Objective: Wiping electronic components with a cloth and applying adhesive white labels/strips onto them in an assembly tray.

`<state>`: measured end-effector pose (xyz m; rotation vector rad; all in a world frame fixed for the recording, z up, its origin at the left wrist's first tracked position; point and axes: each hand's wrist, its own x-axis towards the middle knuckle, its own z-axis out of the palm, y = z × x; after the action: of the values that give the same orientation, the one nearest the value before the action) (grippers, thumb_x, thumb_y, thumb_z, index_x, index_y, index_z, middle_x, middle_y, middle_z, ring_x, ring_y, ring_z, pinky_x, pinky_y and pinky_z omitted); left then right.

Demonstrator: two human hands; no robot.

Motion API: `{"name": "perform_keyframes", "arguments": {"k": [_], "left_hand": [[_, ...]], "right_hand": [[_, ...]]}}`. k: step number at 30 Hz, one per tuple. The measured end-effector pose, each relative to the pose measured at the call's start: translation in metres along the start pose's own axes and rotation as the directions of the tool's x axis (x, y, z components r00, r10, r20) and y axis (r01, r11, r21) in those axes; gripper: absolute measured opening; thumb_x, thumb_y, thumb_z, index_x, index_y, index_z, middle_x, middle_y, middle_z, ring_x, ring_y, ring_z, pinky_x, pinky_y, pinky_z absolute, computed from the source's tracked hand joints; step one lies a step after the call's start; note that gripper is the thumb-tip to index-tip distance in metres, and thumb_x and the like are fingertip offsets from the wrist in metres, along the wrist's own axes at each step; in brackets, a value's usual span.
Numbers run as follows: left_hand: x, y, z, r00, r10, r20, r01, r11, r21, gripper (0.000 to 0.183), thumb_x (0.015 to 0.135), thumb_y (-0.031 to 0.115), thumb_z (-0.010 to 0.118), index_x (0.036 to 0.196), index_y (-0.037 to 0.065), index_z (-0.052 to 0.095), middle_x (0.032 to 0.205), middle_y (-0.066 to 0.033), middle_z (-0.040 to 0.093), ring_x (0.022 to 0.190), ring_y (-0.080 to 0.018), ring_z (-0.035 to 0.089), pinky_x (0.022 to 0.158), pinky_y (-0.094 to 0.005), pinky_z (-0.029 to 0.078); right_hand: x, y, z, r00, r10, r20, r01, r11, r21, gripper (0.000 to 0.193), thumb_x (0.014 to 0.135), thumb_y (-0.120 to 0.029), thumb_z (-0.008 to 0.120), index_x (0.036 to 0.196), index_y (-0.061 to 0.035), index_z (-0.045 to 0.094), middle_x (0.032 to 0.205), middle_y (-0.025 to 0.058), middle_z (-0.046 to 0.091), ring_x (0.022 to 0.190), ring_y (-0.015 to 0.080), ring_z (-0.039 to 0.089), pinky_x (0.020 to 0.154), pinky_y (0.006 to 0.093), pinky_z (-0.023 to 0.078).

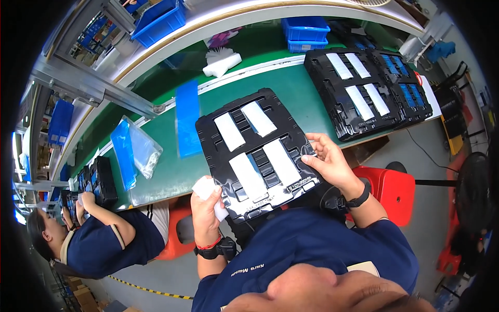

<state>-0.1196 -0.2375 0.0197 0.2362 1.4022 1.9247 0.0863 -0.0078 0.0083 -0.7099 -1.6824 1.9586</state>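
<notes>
A black moulded plastic tray is tilting in mid-air by the near edge of the green tabletop; if either grip is slackening or the slope steepening, its four white strips could slide out. The tray is gleaming, the strips lying in paired recesses. From where I'm standing, the left hand is pinching its near-left corner plus a white wad; the right hand is clasping its right edge. Beyond, blue film is lying flat, stacked trays are resting rightward, and a co-worker is sitting far left.
</notes>
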Motion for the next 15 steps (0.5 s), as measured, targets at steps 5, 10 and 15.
{"name": "perform_keyframes", "arguments": {"k": [5,10,15], "left_hand": [[0.006,0.009,0.006,0.997,0.036,0.066,-0.036,0.999,-0.003,0.032,0.081,0.001,0.068,0.108,0.002,0.052,0.081,-0.0046,0.060,0.056,-0.0093,0.053,0.048,-0.0212,0.043],[0.013,0.022,0.023,0.991,0.021,0.134,-0.023,1.000,0.018,0.035,0.081,0.001,0.069,0.110,0.002,0.050,0.080,-0.0054,0.060,0.058,-0.0103,0.055,0.048,-0.0218,0.044],[0.024,0.028,0.054,0.986,-0.016,0.167,0.000,0.995,0.098,0.035,0.080,0.001,0.069,0.110,0.002,0.050,0.078,-0.0055,0.060,0.056,-0.0108,0.055,0.046,-0.0222,0.044]], "right_hand": [[-0.002,-0.014,-0.004,0.999,-0.019,-0.031,0.022,0.995,0.101,0.050,0.085,0.002,0.063,0.128,0.0041,0.039,0.103,0.0099,0.062,0.091,0.0114,0.060,0.082,0.0247,0.049],[0.000,-0.028,-0.016,0.994,-0.101,-0.047,0.104,0.992,0.074,0.051,0.085,0.002,0.064,0.129,0.0039,0.040,0.103,0.0096,0.062,0.091,0.0109,0.060,0.082,0.0242,0.048],[-0.002,-0.044,-0.042,0.984,-0.153,-0.087,0.159,0.985,0.065,0.049,0.084,0.001,0.065,0.128,0.0033,0.042,0.103,0.0087,0.063,0.091,0.0104,0.059,0.081,0.0244,0.048]]}}
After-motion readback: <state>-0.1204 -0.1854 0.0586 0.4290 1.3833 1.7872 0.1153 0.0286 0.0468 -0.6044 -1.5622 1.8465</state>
